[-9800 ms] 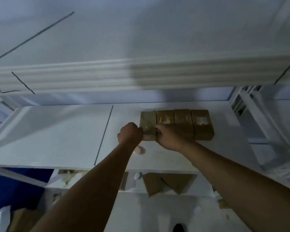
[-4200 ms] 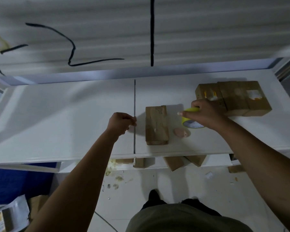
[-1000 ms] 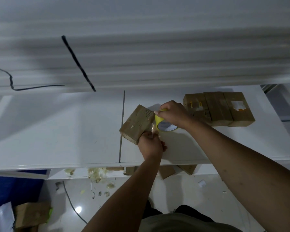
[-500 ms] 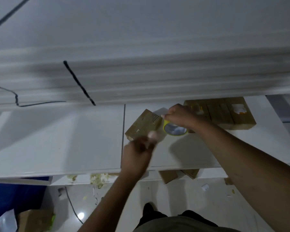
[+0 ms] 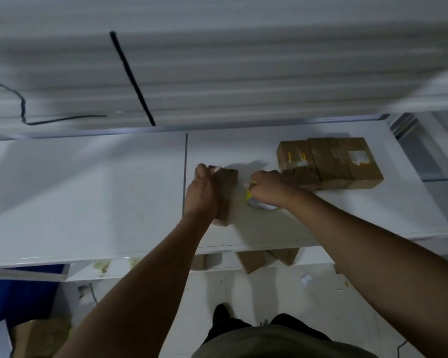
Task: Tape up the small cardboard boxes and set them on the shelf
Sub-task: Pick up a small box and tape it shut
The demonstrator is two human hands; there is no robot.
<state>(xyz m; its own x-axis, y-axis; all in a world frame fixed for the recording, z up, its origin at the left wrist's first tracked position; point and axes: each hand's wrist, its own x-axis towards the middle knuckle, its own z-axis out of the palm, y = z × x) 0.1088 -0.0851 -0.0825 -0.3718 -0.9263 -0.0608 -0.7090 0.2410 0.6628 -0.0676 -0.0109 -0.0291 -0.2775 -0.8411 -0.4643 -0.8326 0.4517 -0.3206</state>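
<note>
The light is dim and cold, a grey-blue cast muting even the yellow tape roll (image 5: 249,197), and a soft shadow falls on the white shelf (image 5: 88,189) just beyond the right hand (image 5: 269,189). Motion blur streaks the ribbed panel (image 5: 243,73) above and smears the left hand (image 5: 203,192) and the small cardboard box (image 5: 228,187) under it; straight edges bow toward the corners.

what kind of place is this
Likely a stockroom or packing area. A white shelf holds a row of cardboard boxes, the right hand grips a yellow tape roll beside the box the left hand holds, and cardboard pieces lie below.
</note>
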